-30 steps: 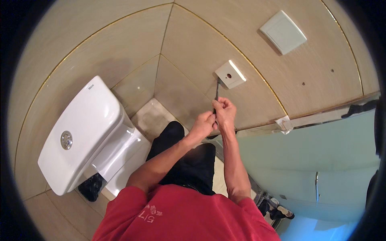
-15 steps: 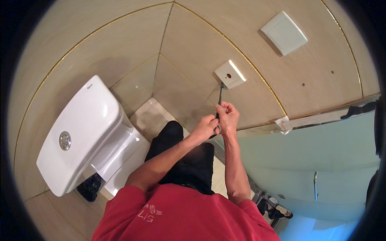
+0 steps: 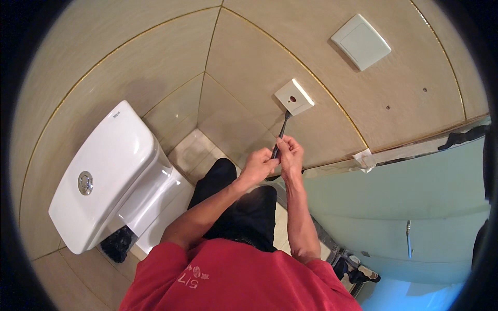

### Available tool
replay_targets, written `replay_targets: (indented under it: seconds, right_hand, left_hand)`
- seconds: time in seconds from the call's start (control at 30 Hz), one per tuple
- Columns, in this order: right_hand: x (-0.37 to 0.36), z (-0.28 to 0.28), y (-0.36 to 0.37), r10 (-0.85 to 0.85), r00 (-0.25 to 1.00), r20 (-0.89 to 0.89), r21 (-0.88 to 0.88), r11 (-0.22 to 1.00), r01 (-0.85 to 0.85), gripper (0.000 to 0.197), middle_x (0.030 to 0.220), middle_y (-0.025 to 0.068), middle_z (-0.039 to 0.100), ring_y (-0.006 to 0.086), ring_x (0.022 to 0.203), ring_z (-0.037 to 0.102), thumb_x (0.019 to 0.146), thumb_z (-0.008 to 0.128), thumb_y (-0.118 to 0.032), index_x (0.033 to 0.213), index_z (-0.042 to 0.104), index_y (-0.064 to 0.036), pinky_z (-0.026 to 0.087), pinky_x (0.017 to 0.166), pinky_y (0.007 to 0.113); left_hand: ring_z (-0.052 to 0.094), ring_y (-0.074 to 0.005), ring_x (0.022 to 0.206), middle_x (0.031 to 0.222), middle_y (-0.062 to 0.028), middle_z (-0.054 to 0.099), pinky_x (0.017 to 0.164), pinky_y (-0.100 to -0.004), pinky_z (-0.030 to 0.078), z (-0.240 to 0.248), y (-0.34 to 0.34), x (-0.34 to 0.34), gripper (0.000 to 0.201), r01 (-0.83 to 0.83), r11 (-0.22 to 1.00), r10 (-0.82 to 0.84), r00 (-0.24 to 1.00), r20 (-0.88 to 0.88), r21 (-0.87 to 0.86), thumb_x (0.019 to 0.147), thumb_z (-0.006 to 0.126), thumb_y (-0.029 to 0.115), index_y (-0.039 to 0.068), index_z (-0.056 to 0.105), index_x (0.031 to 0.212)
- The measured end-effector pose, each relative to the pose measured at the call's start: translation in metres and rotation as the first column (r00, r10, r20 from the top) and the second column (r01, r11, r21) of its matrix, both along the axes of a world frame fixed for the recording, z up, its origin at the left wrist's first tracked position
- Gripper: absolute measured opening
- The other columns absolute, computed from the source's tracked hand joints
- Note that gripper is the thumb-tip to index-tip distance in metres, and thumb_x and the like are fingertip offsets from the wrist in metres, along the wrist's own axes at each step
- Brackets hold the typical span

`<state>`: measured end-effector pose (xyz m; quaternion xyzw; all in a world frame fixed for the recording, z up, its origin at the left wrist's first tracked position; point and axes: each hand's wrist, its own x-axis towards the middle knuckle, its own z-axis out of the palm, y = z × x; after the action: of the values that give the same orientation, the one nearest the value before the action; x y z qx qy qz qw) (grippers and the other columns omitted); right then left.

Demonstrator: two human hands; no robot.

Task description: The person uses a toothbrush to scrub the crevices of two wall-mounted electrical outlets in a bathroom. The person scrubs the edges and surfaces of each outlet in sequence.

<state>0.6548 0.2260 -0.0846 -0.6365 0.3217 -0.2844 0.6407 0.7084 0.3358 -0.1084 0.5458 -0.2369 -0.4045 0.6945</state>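
A slim black tool point(image 3: 283, 126) with a wider dark tip points up from my hands toward the wall. Its tip meets the lower edge of a small white square wall plate point(image 3: 294, 98), which has a dark reddish round spot in its middle. My right hand point(image 3: 291, 154) pinches the shaft between thumb and fingers. Just below and to the left, my left hand point(image 3: 259, 167) is closed around the tool's lower end, partly hiding it. Whether the tip slips under the plate or only touches it, I cannot tell.
A white toilet point(image 3: 111, 171) with a round metal flush button stands at left. Higher on the tiled wall sits a larger white plate point(image 3: 361, 42), near two small holes. At right is a frosted glass panel point(image 3: 373, 207) with a metal handle point(image 3: 409, 238).
The tool now leans a little more to the right toward its tip. Both hands have shifted slightly, and my left hand has changed its hold lower on the tool. The view has shifted a little.
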Motion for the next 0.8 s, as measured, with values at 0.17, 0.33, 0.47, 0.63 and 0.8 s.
replay_targets:
  seconds: [0.17, 0.33, 0.47, 0.63, 0.8]
  right_hand:
    - [-0.005, -0.012, 0.004, -0.019, 0.999, 0.036, 0.05, 0.999, 0.017, 0.015, 0.07, 0.0019, 0.062, 0.0044, 0.053, 0.047, 0.088, 0.063, -0.016, 0.093, 0.063, -0.0019, 0.036, 0.047, 0.02]
    - [-0.003, -0.003, 0.0, -0.001, 0.999, 0.044, 0.046, 0.999, -0.001, 0.012, 0.069, 0.0021, 0.062, 0.0043, 0.052, 0.046, 0.089, 0.061, -0.015, 0.09, 0.062, -0.0031, 0.035, 0.047, 0.02]
    - [-0.007, -0.011, 0.002, -0.01, 0.997, 0.082, 0.077, 0.997, 0.003, 0.01, 0.07, 0.003, 0.062, 0.0049, 0.051, 0.046, 0.089, 0.06, -0.014, 0.087, 0.061, -0.0041, 0.035, 0.046, 0.021]
    - [-0.006, -0.006, 0.006, -0.022, 0.993, 0.12, 0.113, 0.994, 0.008, 0.011, 0.068, 0.0033, 0.06, 0.0058, 0.05, 0.046, 0.09, 0.059, -0.015, 0.085, 0.059, -0.0042, 0.036, 0.046, 0.021]
    - [-0.002, 0.002, -0.007, 0.049, 0.976, 0.211, 0.043, 0.997, -0.059, 0.013, 0.074, 0.008, 0.064, 0.007, 0.05, 0.048, 0.091, 0.058, -0.015, 0.093, 0.06, -0.0018, 0.039, 0.045, 0.021]
  left_hand:
    - [0.045, -0.0028, 0.054, 0.062, 0.0024, 0.054, 0.045, -0.022, 0.034, -0.018, 0.0, -0.006, 0.017, -0.059, 0.998, 0.058, 0.998, 0.031, 0.025, 0.085, 0.066, 0.016, 0.004, 0.056, 0.08]
    - [0.044, -0.0029, 0.054, 0.061, 0.0029, 0.053, 0.046, -0.0217, 0.035, -0.005, 0.001, 0.0, 0.02, -0.061, 0.998, 0.058, 0.993, 0.098, 0.027, 0.085, 0.067, 0.018, 0.003, 0.055, 0.079]
    - [0.044, -0.0029, 0.057, 0.063, 0.0033, 0.053, 0.048, -0.0212, 0.035, -0.01, 0.002, 0.0, 0.019, -0.071, 0.996, 0.063, 0.99, 0.128, 0.061, 0.085, 0.066, 0.018, 0.003, 0.057, 0.08]
    - [0.043, -0.0022, 0.059, 0.065, 0.0053, 0.05, 0.049, -0.0216, 0.034, -0.018, 0.002, -0.004, 0.019, -0.077, 0.997, 0.076, 0.995, 0.068, 0.012, 0.088, 0.061, 0.02, 0.004, 0.058, 0.079]
    - [0.043, -0.0039, 0.056, 0.062, 0.0039, 0.049, 0.048, -0.024, 0.034, 0.0, -0.002, 0.002, 0.023, -0.052, 0.998, 0.052, 0.999, -0.012, -0.028, 0.09, 0.056, 0.021, 0.002, 0.058, 0.077]
